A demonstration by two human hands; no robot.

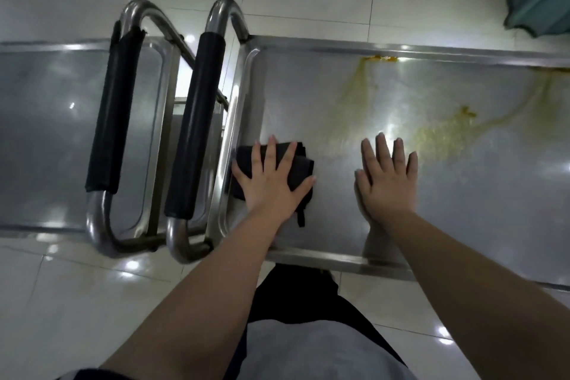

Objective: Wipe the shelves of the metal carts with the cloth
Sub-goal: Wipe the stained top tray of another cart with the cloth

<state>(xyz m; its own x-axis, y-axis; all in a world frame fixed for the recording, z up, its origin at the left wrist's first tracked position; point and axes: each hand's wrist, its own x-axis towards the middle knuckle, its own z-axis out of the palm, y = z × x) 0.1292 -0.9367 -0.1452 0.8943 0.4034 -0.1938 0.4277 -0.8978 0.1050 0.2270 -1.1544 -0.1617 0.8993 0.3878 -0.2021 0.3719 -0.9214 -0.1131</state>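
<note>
Two metal carts are parked end to end, their black-padded handles (196,120) side by side just left of the left hand (271,185). One dark cloth (303,170), folded into a thick pad, is pinned beneath that hand. The fingers are spread straight and pressed flat on it, so nothing is gripped or pinched. The cloth lies on the top shelf (462,210) of the cart under both hands, close against the raised rim at the handle end. A folded corner shows past the thumb, and a narrow strip trails back toward the wrist.

The right hand (387,179) is laid flat on bare steel with straight fingers and holds nothing. It is set well apart from the cloth, on its thumb side.

The cloth is judged soft, light and limp. It can be expected to bunch or unfold if dragged by one edge, and to glide easily over the polished steel. It is best controlled by palm pressure over the middle of the fold, or taken up at the thick folded edge near the thumb.

Yellow stains (441,136) are spread beyond the right hand's fingertips and out past its little finger, untouched by the cloth. They look dried on, so firmer pressure is probably called for there.
</note>
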